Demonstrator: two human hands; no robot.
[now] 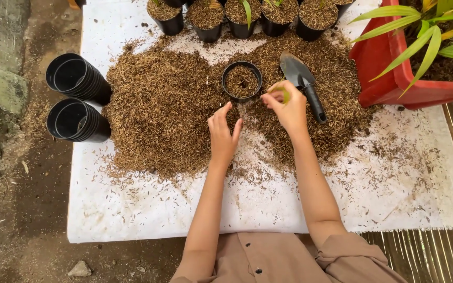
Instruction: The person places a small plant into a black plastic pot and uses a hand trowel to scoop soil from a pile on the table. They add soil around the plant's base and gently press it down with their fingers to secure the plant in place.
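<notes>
A white sheet (132, 209) carries a brown husk heap (163, 105). At the heap's centre stands a small black pot (242, 80), part-filled and unplanted. Beyond the heap, five filled pots (205, 15); left of it, two stacks of empty pots (77, 99) remain. A trowel (302, 84) lies right of the pot. The right hand (289, 107) pinches a green seedling (285, 95) beside the pot; the left hand (223, 133) rests released on the heap.

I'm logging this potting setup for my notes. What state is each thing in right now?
Small black pot: upright, partly filled with husk mix.
Trowel: lying flat on the husk pile, unheld.
Left hand: open, resting on the pile.
Right hand: pinched on a small green piece.
Stacked black pots: empty, lying on their sides.
Back row of pots: filled, upright.
Red planter: planted, leafy.
</notes>
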